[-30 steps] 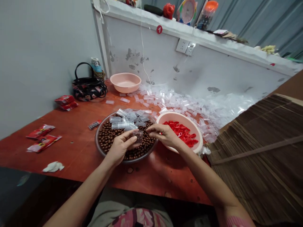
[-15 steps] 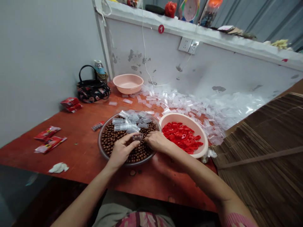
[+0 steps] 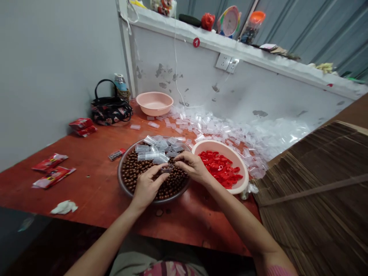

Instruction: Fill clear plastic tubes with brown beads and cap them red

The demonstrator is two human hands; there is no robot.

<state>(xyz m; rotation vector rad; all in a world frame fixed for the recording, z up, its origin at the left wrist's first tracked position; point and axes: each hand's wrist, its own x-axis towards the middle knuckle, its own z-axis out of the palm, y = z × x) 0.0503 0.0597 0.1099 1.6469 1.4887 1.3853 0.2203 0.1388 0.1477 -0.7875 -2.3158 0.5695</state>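
Note:
My left hand is closed around a small clear plastic container, upright over a wide bowl; something dark shows inside it. The bowl is full of glossy brown balls. Several clear plastic tubes lie on top of them toward the back. Just right of the container, my right hand hovers above the balls with thumb and fingertips pinched together. Whatever is between those fingertips is too small to make out. Beside the bowl stands a pale pink basin of red plastic pieces.
Loose clear plastic pieces are heaped along the wall. An empty pink basin and a black floral handbag stand at the back left. Red packets and a crumpled white tissue lie left. Stacked cardboard rises at right.
My right hand has lifted from among the brown balls and moved up beside the container's mouth. My left hand keeps its hold on the container. The view has shifted slightly.

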